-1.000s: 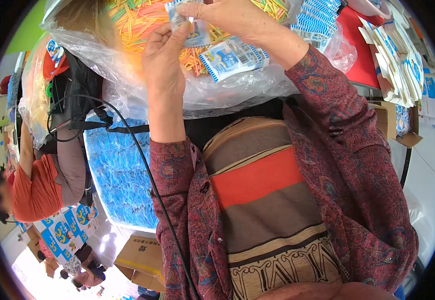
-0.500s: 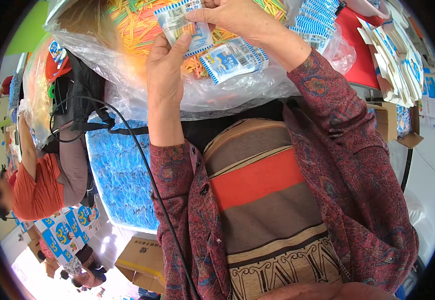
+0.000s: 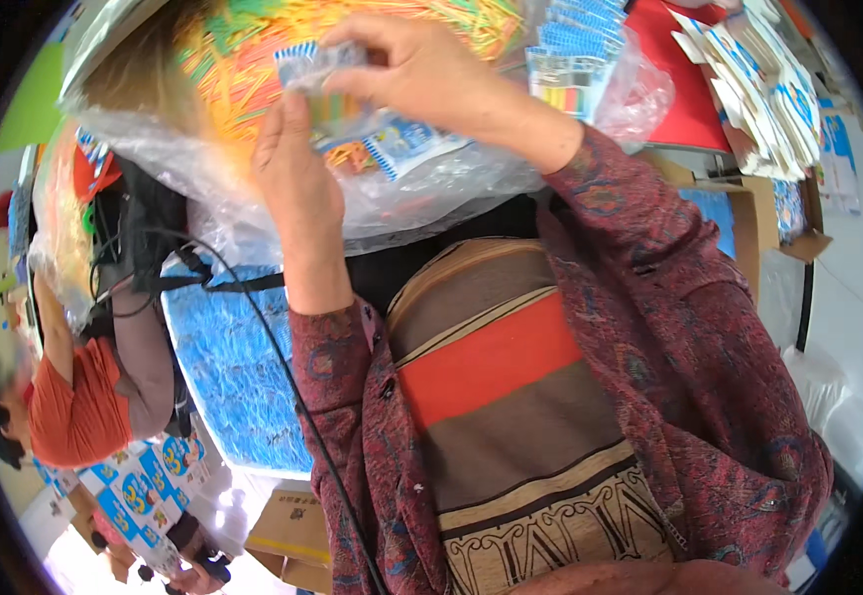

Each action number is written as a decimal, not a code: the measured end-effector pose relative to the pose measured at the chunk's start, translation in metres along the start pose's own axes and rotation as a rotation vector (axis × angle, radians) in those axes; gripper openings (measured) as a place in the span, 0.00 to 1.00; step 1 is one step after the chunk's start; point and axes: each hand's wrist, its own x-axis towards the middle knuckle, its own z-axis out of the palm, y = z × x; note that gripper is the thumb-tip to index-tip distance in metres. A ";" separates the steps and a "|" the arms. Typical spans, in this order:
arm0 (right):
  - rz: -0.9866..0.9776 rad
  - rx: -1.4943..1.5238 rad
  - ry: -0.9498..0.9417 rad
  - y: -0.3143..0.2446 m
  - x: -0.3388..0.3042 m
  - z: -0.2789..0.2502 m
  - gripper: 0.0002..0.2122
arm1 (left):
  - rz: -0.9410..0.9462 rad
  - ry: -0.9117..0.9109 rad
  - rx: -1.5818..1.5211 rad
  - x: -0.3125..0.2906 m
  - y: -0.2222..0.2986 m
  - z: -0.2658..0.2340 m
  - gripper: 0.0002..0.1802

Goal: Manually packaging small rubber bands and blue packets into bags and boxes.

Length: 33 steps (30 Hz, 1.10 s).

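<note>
A small blue-and-white clear packet (image 3: 337, 107) with coloured sticks inside is held up between my hands, blurred by motion. My right hand (image 3: 431, 79) pinches its upper right part between thumb and fingers. At its lower left edge is my left hand (image 3: 297, 183), thumb and fingers closed together; the exact grip is blurred. Below my right hand another such packet (image 3: 406, 147) lies flat. Both hands are above a heap of thin orange, yellow and green sticks (image 3: 228, 74) in a large clear plastic bag (image 3: 402, 213).
Filled packets (image 3: 580, 50) overlap at the right of the heap. Beyond them are a red surface (image 3: 684, 109) and flat white-and-blue cartons (image 3: 763, 94). A tray of blue packets (image 3: 233, 377) stands at lower left, by a black cable (image 3: 278, 347). A person in orange (image 3: 89, 407) works at left.
The packet has shifted left and tilted, and both hands moved left with it. My right hand now reaches further over the packet. The whole view has also shifted slightly.
</note>
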 end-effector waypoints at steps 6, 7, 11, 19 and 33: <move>-0.033 -0.127 -0.013 -0.011 -0.027 -0.027 0.13 | -0.076 -0.010 0.043 -0.020 0.008 0.019 0.14; 0.029 -0.072 -0.023 -0.012 -0.031 -0.044 0.13 | -0.083 -0.018 0.032 -0.019 0.008 0.021 0.14; 0.369 0.011 -0.106 -0.042 -0.043 -0.116 0.17 | 0.053 -0.074 0.330 -0.024 0.013 0.021 0.13; 0.010 -0.575 0.008 0.043 -0.102 -0.137 0.15 | 0.560 -0.308 1.244 -0.006 -0.033 -0.005 0.11; -0.995 -0.609 0.758 0.062 -0.055 -0.107 0.15 | 0.557 -0.296 1.481 0.008 -0.050 0.012 0.10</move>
